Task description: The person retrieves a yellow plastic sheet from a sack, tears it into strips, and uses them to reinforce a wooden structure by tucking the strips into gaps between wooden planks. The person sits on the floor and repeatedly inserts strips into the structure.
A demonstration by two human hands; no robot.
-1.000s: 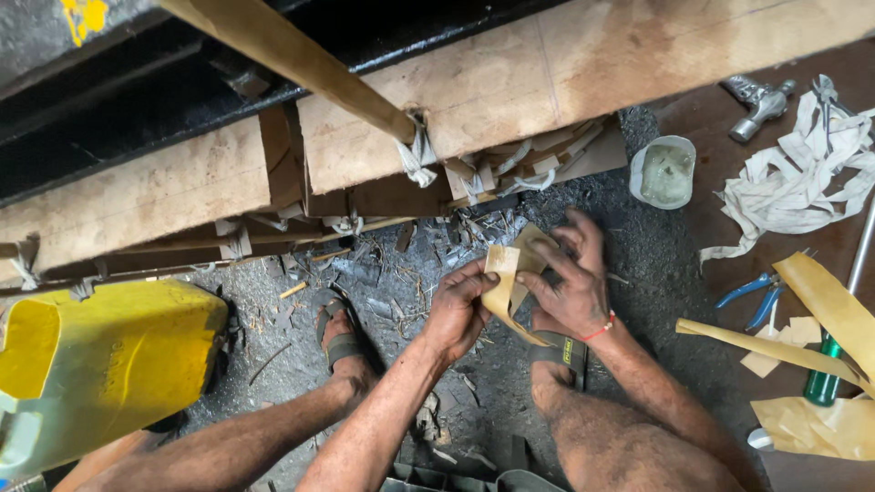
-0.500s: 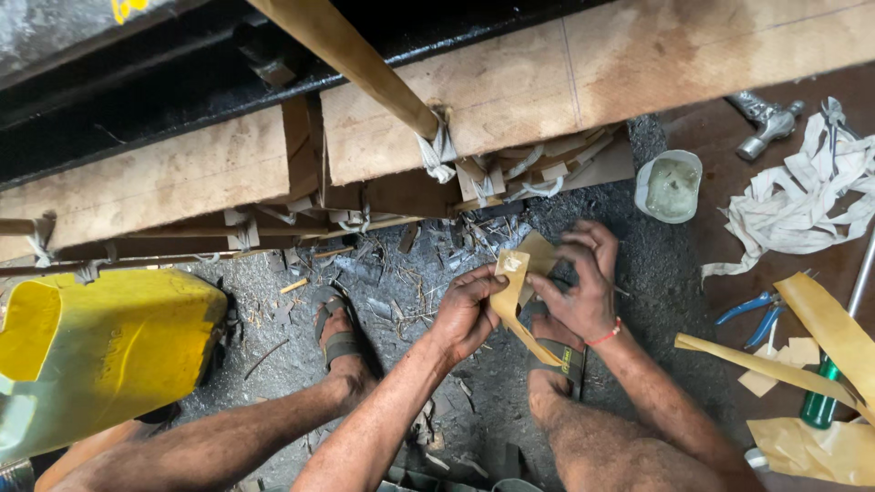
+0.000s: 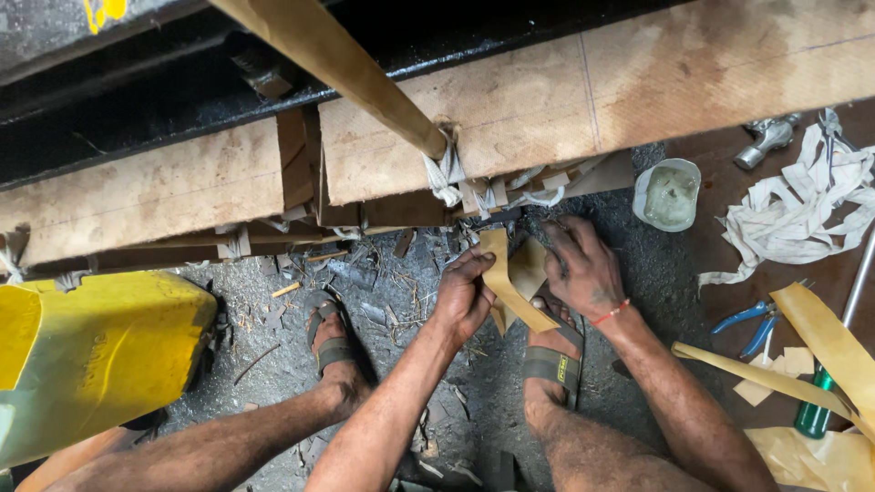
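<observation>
Wooden beams (image 3: 565, 100) cross above the hands, with a yellow jerrycan (image 3: 91, 355), white cup (image 3: 668, 194), cloth strips (image 3: 802, 210) and blue pliers (image 3: 752, 323) around. Right fingertips are hidden behind the tan paper strip (image 3: 510, 282). Left hand (image 3: 465, 296) pinches the strip over the sandalled foot; right hand (image 3: 583, 269) presses its folded end, fingers curled.

Dusty workshop floor under my feet

I squat on dark, gritty ground (image 3: 392, 301) strewn with chips and scraps, facing pale wooden planks (image 3: 565, 100) bound with cloth ties (image 3: 445, 173) (a slanted pole (image 3: 337, 68) crosses them). A yellow plastic can (image 3: 91, 355) sits at my left; daylight falls evenly.
</observation>
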